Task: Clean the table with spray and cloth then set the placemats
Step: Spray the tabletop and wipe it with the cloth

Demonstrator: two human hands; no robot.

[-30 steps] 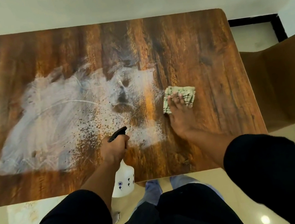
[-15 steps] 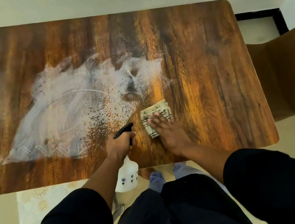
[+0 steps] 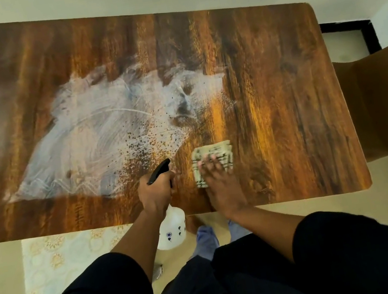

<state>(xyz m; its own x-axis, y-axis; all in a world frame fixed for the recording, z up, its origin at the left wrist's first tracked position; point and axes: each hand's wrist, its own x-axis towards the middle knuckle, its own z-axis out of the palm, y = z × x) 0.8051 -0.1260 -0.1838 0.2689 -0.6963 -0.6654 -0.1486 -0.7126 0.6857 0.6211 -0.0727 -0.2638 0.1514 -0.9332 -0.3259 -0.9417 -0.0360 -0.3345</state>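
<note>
Wiping was the step in hand when I checked the head view. The right hand (image 3: 216, 181) lay flat, fingers straight, pressing the folded checked cloth (image 3: 212, 163) onto the wooden table (image 3: 279, 80), just right of the frame's centre and near the table's front edge. One second before, that cloth had sat farther right and higher up the tabletop; half a second before, it had swung in to the left beside the spray nozzle; now it had slid a little right again. I read that as short back-and-forth strokes over the near middle strip.

The left hand (image 3: 155, 192) gripped the neck of the white spray bottle (image 3: 172, 228), fingers curled round under the black trigger head, the bottle's body hanging past the table's front edge at lower centre. It had barely shifted across the three views, so I judged no spraying was going on.

The big white smear of cleaner (image 3: 97, 135) across the left centre of the table, speckled with droplets at its right fringe, looked unchanged. My judgement: the wet patch was yet to be wiped, so cleaning was well short of done. A pale patterned sheet (image 3: 60, 261) lay on the floor at lower left, possibly a placemat; I couldn't tell.
</note>
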